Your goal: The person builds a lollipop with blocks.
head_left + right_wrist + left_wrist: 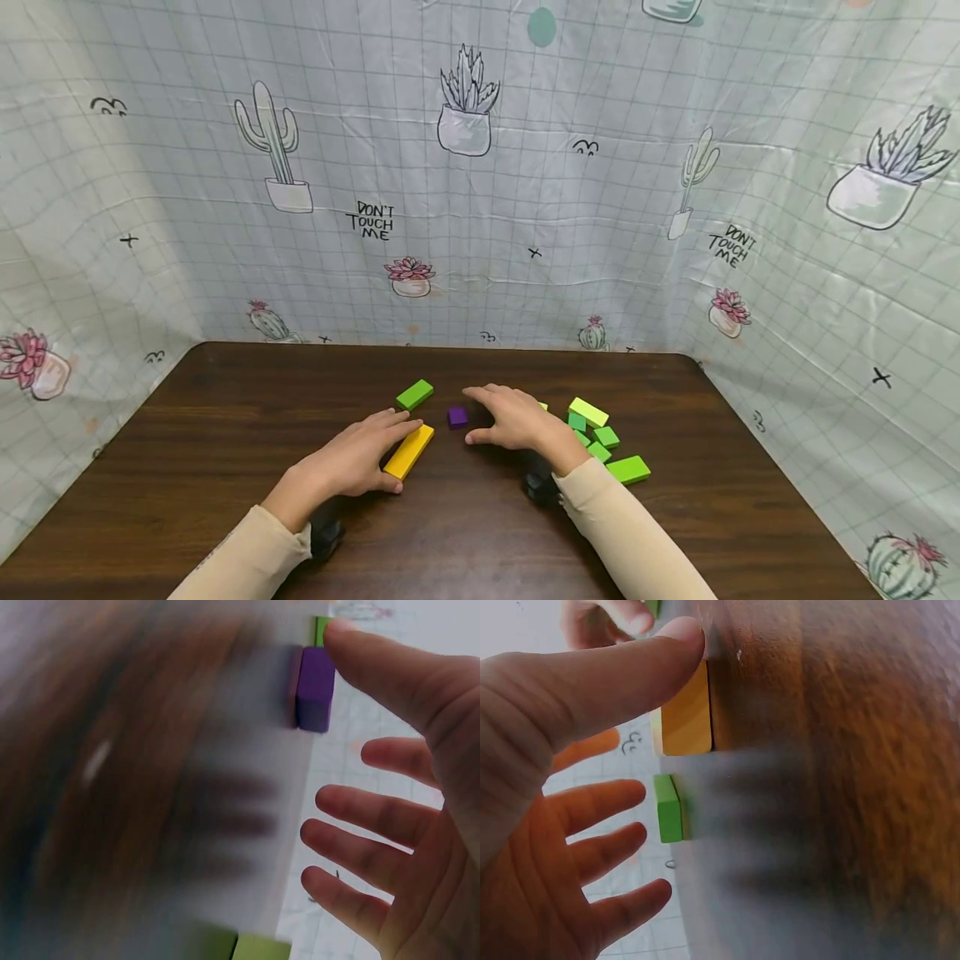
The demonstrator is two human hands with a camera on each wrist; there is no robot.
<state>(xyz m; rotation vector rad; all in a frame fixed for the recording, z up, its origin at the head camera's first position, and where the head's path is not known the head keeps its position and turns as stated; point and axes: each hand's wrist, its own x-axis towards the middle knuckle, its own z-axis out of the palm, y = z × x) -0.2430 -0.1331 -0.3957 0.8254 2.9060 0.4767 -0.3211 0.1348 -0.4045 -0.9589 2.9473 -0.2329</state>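
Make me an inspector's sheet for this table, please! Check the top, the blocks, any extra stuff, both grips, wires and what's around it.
Surface: brown wood-grain table, blocks lying on it.
Job's things: long yellow-orange block, lying between the thumb and fingers of the left grip; small purple block, just off the fingertips of the right grip. Block material: can't tell.
Clutter: one green rectangular block beyond the yellow-orange one; several green and yellow-green blocks beside the right forearm.
Grips: bare hands, fingers spread; whether the left touches its block is unclear.
Cables: nothing seen.
Surroundings: pale grid-patterned sheet printed with potted plants and "DON'T TOUCH ME".
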